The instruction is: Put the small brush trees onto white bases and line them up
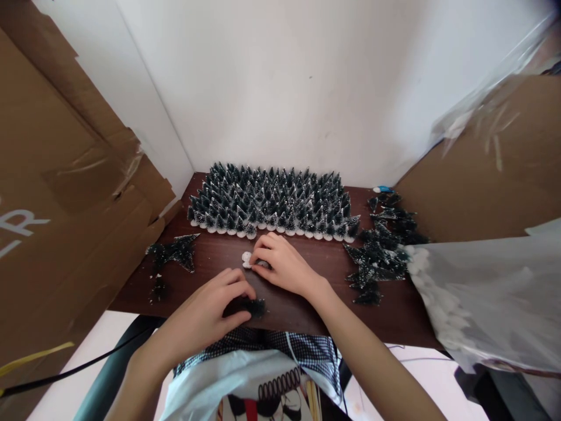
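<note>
Nearest on the table (302, 318), well in front of the block of standing trees (272, 202), the left hand (214, 304) curves around a small loose tree (258, 307); I cannot tell whether its fingers grip it. Closer to the block, the right hand (287, 266) bends its fingers down at white pieces (246, 260); whether they pinch one is hidden. Other loose trees (180, 251) lie in front of the block's left end, and a heap of trees (379, 257) to its right. A white wall (284, 88) rises behind the block.
</note>
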The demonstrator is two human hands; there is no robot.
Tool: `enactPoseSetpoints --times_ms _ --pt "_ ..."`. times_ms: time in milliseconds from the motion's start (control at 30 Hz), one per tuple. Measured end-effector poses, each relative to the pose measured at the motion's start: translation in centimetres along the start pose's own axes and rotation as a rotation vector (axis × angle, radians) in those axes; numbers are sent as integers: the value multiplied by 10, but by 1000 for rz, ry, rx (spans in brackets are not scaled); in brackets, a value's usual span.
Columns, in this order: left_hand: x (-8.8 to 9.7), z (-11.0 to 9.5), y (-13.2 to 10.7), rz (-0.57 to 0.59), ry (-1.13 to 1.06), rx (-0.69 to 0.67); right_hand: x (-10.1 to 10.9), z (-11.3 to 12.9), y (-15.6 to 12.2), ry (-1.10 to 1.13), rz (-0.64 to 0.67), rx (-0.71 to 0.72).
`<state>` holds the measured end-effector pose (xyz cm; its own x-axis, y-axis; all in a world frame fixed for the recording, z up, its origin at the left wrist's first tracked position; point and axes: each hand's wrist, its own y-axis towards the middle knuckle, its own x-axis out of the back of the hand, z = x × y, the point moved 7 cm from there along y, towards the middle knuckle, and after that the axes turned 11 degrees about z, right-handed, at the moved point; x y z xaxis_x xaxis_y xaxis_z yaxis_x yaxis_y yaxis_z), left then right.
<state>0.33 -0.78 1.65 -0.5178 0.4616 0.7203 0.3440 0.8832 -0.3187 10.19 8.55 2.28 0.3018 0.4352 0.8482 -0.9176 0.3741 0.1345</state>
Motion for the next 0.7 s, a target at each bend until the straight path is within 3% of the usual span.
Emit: enactPoseSetpoints --times_ms 133,267,367,467,567,700 --pt "10 0 -3 -101 4 -30 0 0 1 -1 -6 -2" --pt "26 4 -8 -281 -40 -11 3 -2 2 100 -44 -24" --pt "36 14 -13 -438 -127 42 8 -7 0 367 -119 -45" --pt "41 23 -18 -563 -194 94 8 -18 -2 770 -197 -117" --pt "41 27 -18 -619 -232 119 5 -26 -3 1079 -250 -180" --pt "39 27 -15 -640 -274 128 5 -30 -4 1207 -288 -200"
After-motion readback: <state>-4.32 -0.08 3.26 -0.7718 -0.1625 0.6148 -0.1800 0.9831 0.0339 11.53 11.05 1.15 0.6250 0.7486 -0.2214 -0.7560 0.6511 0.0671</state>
